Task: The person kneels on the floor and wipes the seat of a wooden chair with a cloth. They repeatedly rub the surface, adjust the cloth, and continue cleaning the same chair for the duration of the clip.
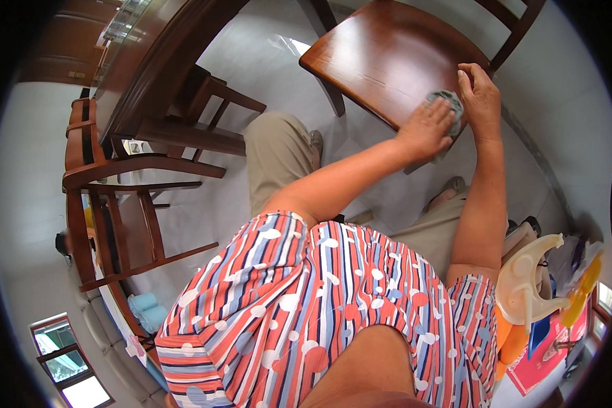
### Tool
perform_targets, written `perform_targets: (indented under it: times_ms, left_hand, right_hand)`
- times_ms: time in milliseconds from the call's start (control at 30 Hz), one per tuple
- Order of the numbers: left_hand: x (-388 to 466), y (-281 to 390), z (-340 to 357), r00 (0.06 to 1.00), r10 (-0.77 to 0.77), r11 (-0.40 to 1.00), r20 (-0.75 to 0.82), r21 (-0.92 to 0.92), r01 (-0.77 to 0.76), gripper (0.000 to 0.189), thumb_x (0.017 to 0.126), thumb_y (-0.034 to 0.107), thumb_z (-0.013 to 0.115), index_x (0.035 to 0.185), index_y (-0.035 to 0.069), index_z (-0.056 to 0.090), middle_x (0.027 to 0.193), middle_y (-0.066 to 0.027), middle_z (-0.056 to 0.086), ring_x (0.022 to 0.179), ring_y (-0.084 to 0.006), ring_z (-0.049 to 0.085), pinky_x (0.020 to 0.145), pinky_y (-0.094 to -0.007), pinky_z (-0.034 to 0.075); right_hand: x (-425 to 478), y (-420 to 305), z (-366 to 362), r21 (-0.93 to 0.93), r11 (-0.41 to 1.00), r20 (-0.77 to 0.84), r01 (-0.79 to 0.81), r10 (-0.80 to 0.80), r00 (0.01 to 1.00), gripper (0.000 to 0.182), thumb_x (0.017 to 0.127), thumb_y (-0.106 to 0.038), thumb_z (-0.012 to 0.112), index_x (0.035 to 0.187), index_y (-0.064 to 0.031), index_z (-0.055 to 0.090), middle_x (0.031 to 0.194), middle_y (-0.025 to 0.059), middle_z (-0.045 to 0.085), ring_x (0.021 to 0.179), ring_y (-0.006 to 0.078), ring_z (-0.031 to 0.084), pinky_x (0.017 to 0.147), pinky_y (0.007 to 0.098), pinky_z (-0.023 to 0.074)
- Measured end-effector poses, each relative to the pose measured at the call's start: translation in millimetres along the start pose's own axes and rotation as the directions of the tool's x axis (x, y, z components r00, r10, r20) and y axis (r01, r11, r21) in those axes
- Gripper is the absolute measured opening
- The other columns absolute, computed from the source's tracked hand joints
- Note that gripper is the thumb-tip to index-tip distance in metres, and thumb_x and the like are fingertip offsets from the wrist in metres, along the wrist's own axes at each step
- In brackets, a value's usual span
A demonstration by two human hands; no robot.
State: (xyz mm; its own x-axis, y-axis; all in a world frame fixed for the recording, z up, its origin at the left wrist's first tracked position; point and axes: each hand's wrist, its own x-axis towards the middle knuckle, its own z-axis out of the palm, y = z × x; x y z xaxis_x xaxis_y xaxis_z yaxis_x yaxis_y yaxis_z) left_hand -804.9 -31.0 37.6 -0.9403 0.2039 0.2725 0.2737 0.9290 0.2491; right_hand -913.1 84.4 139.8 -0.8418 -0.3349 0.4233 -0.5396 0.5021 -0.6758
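My left hand [429, 125] lies over a crumpled grey-green cloth [456, 104] near the edge of a glossy brown wooden chair seat [382, 56]. The cloth bunches out past my fingertips, and part of it shows below the hand. Close to its right, my right hand [480, 99] is at the side of the seat, thumb and fingers bent with a gap between them. I see nothing held in it, though its palm side is hidden. The chair's slatted backrest [517, 30] rises at the upper right.
A dark wooden table [148, 66] stands on the left, with wooden chairs [132, 168] beside it. Pale floor tiles [224, 204] lie underneath. At lower right are a cream plastic piece [512, 280] and an orange item [512, 339]. Light-blue rolls [150, 311] sit at lower left.
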Motion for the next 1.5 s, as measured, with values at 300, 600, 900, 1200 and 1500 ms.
perform_targets:
  times_ms: [300, 600, 900, 1200, 1500]
  left_hand:
    - [-4, -53, -37, 0.995, 0.093, 0.994, 0.046, -0.063, -0.090, 0.058, 0.096, 0.040, 0.062, 0.147, 0.012, 0.054, 0.158, -0.0167, 0.044, 0.149, -0.0342, 0.037, 0.122, -0.0495, 0.029]
    - [3, -232, -76, 0.929, -0.367, 0.894, -0.042, 0.261, 0.365, 0.066, 0.102, 0.046, 0.051, 0.155, 0.009, 0.042, 0.164, -0.0158, 0.037, 0.153, -0.0306, 0.032, 0.123, -0.0456, 0.029]
    - [81, -293, -51, 0.887, -0.454, 0.861, -0.082, 0.215, 0.461, 0.066, 0.102, 0.046, 0.051, 0.153, 0.004, 0.044, 0.165, -0.0185, 0.034, 0.154, -0.0336, 0.029, 0.123, -0.0501, 0.026]
    - [160, -256, -8, 0.958, -0.266, 0.946, -0.108, 0.163, 0.281, 0.061, 0.099, 0.047, 0.054, 0.147, 0.009, 0.051, 0.160, -0.0176, 0.042, 0.151, -0.0337, 0.035, 0.121, -0.0521, 0.030]
    - [186, -108, 40, 0.958, 0.263, 0.964, -0.115, -0.016, -0.266, 0.052, 0.101, 0.042, 0.053, 0.143, 0.011, 0.053, 0.152, -0.0171, 0.049, 0.140, -0.0382, 0.046, 0.116, -0.0509, 0.037]
  right_hand:
    - [-5, -7, -8, -0.047, 0.999, 0.034, -0.024, 0.026, 0.999, 0.017, 0.099, -0.021, 0.061, 0.106, -0.0060, 0.066, 0.104, 0.0130, 0.072, 0.089, 0.0339, 0.069, 0.077, 0.0412, 0.0546]
    - [-29, -39, -6, 0.038, 0.999, 0.078, 0.027, -0.030, 0.997, 0.014, 0.096, -0.015, 0.065, 0.107, -0.0064, 0.065, 0.102, 0.0138, 0.070, 0.090, 0.0343, 0.068, 0.077, 0.0403, 0.0544]
    - [-62, -84, 4, 0.067, 0.980, 0.189, 0.189, -0.198, 0.962, 0.016, 0.091, -0.013, 0.068, 0.104, -0.0054, 0.063, 0.099, 0.0138, 0.067, 0.089, 0.0350, 0.066, 0.077, 0.0434, 0.0548]
    - [-66, -107, 2, 0.121, 0.981, 0.200, 0.150, -0.172, 0.965, 0.016, 0.089, -0.013, 0.070, 0.100, -0.0056, 0.061, 0.094, 0.0112, 0.064, 0.090, 0.0312, 0.065, 0.079, 0.0424, 0.0534]
    - [-61, -94, 8, 0.107, 0.987, 0.150, 0.118, -0.133, 0.980, 0.013, 0.090, -0.012, 0.069, 0.095, -0.0061, 0.058, 0.087, 0.0122, 0.062, 0.083, 0.0341, 0.064, 0.072, 0.0456, 0.0517]
